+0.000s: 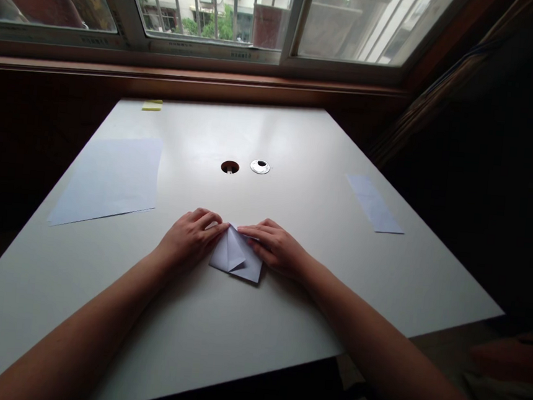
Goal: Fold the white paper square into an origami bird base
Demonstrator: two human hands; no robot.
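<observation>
A small piece of white folded paper [247, 265] lies on the white table in front of me, with a triangular flap creased over its face. The thumb and fingers of my left hand [194, 234] close on its upper left edge near the peak. From the other side, my right hand [277, 244] grips the upper right edge, its fingertips close to the same peak. The lower part of the paper is uncovered between my hands. My fingers hide its upper side edges.
White sheets [114, 177] lie on the left of the table [180, 329], and a narrow paper strip [373, 203] on the right. A yellow sticky-note pad [152, 105] is at the far left edge. Beyond my hands are a round hole [230, 167] and a metal cover [260, 166].
</observation>
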